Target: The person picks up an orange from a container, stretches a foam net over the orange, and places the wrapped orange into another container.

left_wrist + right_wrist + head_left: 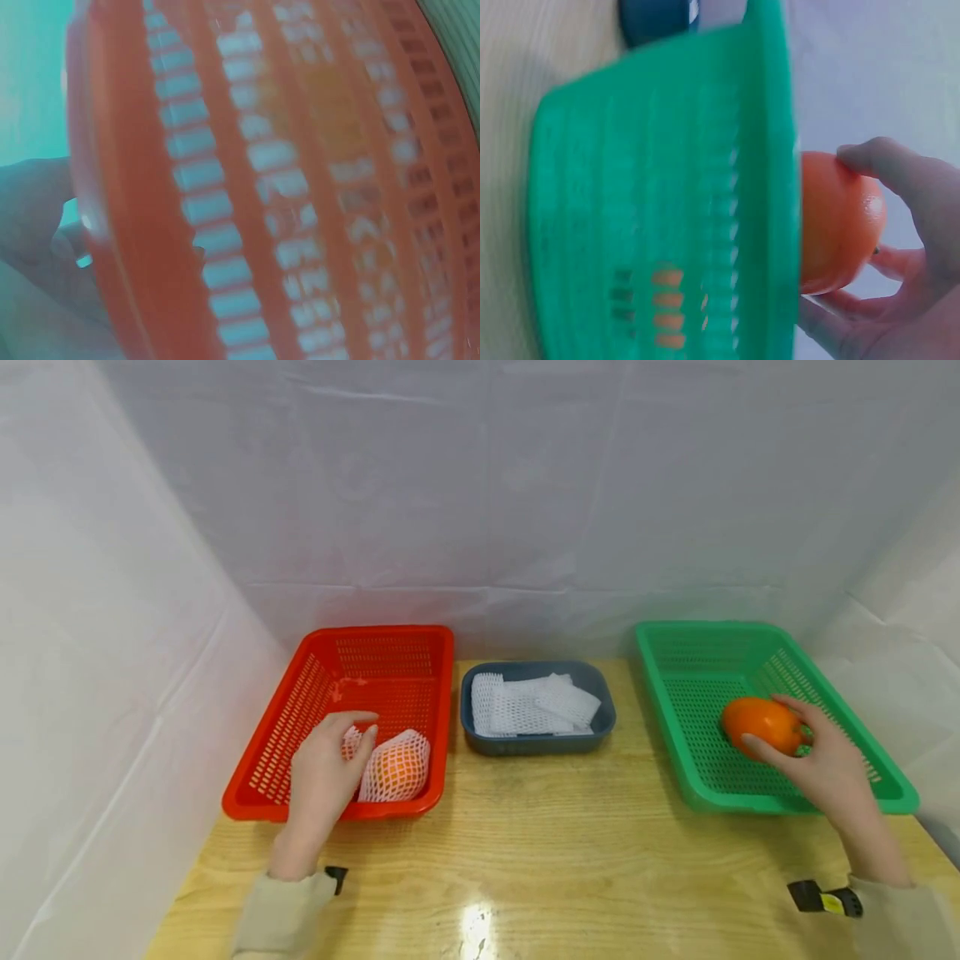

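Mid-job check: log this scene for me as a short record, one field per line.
Left hand: at the red slotted plastic basket, nothing visibly held
Right hand: gripping a bare, smooth, round orange fruit, partly above the rim of the green slotted plastic basket
Red basket contents: orange fruit in white foam netting; another netted piece, partly hidden
Middle: dark blue-grey rounded tray holding white foam net sleeves
Surface: light wooden table

creased white sheeting (487, 502) behind a wooden table (555, 835)
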A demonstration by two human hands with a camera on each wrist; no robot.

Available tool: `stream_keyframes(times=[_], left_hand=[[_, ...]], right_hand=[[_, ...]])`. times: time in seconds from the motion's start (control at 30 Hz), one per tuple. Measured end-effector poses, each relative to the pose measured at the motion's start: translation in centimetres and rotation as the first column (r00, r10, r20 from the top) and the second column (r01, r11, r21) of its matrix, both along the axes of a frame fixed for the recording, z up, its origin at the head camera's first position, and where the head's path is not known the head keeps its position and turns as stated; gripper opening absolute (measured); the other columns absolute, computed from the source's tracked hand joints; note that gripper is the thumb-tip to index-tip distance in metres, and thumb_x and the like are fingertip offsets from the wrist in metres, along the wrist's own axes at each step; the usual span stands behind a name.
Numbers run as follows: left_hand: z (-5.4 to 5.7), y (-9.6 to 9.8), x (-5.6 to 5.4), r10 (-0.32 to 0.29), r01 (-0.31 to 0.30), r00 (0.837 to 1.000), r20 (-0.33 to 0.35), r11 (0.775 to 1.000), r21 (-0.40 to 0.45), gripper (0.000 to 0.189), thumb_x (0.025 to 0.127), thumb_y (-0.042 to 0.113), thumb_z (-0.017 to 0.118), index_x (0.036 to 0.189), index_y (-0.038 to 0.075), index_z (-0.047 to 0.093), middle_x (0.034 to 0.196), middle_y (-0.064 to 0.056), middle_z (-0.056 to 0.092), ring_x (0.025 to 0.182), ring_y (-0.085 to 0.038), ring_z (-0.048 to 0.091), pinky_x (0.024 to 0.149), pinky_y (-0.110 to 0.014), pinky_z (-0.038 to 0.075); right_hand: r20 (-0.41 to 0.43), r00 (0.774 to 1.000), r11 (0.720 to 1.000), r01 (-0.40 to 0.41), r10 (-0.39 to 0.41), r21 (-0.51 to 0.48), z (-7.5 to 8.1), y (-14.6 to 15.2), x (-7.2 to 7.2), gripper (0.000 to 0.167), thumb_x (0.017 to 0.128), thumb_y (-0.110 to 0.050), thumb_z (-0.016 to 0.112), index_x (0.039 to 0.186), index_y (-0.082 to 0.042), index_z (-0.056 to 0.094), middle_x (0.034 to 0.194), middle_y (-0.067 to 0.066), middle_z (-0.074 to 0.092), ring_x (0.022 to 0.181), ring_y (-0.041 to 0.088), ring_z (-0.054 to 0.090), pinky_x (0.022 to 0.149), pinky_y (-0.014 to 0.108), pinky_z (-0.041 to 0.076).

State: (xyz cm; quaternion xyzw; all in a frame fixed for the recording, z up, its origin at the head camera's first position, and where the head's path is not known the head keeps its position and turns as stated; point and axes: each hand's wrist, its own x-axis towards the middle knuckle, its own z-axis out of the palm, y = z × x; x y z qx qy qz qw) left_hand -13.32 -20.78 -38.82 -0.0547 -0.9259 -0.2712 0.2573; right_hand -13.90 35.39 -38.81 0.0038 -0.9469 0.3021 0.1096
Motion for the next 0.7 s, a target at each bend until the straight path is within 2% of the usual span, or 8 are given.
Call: stream_keyframes(times=[0.07, 0.13, 0.27, 0.33, 0.43, 0.53, 0.63, 0.7], left_hand=[[0.0, 0.9, 0.0, -0.02, 0.02, 0.999, -0.04, 1.0, 0.001, 0.018, 0.095, 0.012, 0.07, 0.112, 0.009, 0.074, 0.11, -0.012, 0.073, 0.066, -0.026, 0.056, 0.054, -0.037, 0.046], [0.2, 1.9, 0.0, -0.042, 0.043, 0.997, -0.07, 0.999, 0.007, 0.017, 0.094, 0.01, 0.071, 0.111, 0.01, 0.075, 0.108, -0.01, 0.073, 0.062, -0.023, 0.05, 0.052, -0.034, 0.043], [0.8, 4.1, 0.2, -0.094, 0.1, 0.988, -0.119, 0.994, 0.044, 0.015, 0.093, 0.008, 0.073, 0.107, 0.011, 0.076, 0.105, -0.008, 0.074, 0.079, -0.029, 0.065, 0.066, -0.04, 0.054], [1.2, 5.2, 0.3, -0.124, 0.134, 0.982, -0.14, 0.989, 0.066, 0.015, 0.092, 0.007, 0.074, 0.106, 0.012, 0.076, 0.104, -0.007, 0.075, 0.092, -0.03, 0.068, 0.075, -0.043, 0.056], [1.7, 6.7, 0.4, -0.172, 0.187, 0.972, -0.163, 0.978, 0.087, 0.014, 0.092, 0.008, 0.074, 0.105, 0.013, 0.076, 0.104, -0.004, 0.074, 0.095, -0.027, 0.068, 0.079, -0.041, 0.057], [2.0, 8.2, 0.4, -0.225, 0.245, 0.955, -0.195, 0.966, 0.086, 0.014, 0.092, 0.008, 0.074, 0.105, 0.013, 0.076, 0.103, -0.002, 0.074, 0.093, -0.022, 0.066, 0.076, -0.038, 0.057], [1.9, 9.5, 0.3, -0.288, 0.313, 0.927, -0.241, 0.947, 0.072, 0.013, 0.092, 0.007, 0.074, 0.103, 0.012, 0.076, 0.1, -0.001, 0.074, 0.084, -0.018, 0.062, 0.068, -0.033, 0.054], [1.7, 10.4, 0.3, -0.328, 0.357, 0.907, -0.264, 0.932, 0.067, 0.012, 0.092, 0.006, 0.074, 0.103, 0.011, 0.076, 0.098, -0.001, 0.074, 0.081, -0.016, 0.06, 0.067, -0.03, 0.053]], right_hand=[[-0.029, 1.0, 0.999, -0.005, 0.003, -0.047, 0.4, -1.0, 0.3, 0.076, 0.094, -0.034, 0.072, 0.155, -0.006, 0.036, 0.144, 0.036, 0.042, 0.111, 0.051, 0.049, 0.067, 0.041, 0.044], [-0.053, 0.998, 0.995, -0.019, 0.014, -0.097, 0.8, -1.9, 0.5, 0.075, 0.095, -0.032, 0.072, 0.156, -0.01, 0.035, 0.146, 0.033, 0.042, 0.109, 0.041, 0.051, 0.067, 0.03, 0.046], [-0.079, 0.996, 0.974, -0.067, 0.051, -0.219, 1.5, -3.7, 0.8, 0.072, 0.096, -0.026, 0.071, 0.158, -0.019, 0.034, 0.147, 0.026, 0.041, 0.106, 0.007, 0.048, 0.069, 0.007, 0.044], [-0.093, 0.993, 0.955, -0.101, 0.078, -0.28, 1.8, -4.5, 0.9, 0.069, 0.098, -0.022, 0.069, 0.158, -0.023, 0.034, 0.144, 0.021, 0.043, 0.104, -0.004, 0.045, 0.073, 0.004, 0.044], [-0.117, 0.985, 0.924, -0.162, 0.128, -0.347, 2.1, -5.9, 1.0, 0.066, 0.1, -0.016, 0.065, 0.158, -0.024, 0.034, 0.137, 0.003, 0.049, 0.106, -0.006, 0.05, 0.077, 0.006, 0.045], [-0.122, 0.974, 0.885, -0.224, 0.19, -0.408, 2.2, -7.2, 1.0, 0.062, 0.103, -0.013, 0.059, 0.158, -0.022, 0.033, 0.133, -0.014, 0.049, 0.109, -0.003, 0.054, 0.081, 0.009, 0.047], [-0.1, 0.964, 0.828, -0.261, 0.245, -0.496, 2.4, -8.4, 1.2, 0.058, 0.106, -0.015, 0.053, 0.159, -0.023, 0.031, 0.137, -0.016, 0.049, 0.114, 0.0, 0.055, 0.085, 0.012, 0.047], [-0.08, 0.958, 0.776, -0.27, 0.275, -0.57, 2.4, -9.1, 1.4, 0.055, 0.108, -0.018, 0.05, 0.159, -0.025, 0.031, 0.139, -0.011, 0.049, 0.114, 0.002, 0.057, 0.087, 0.013, 0.046]])
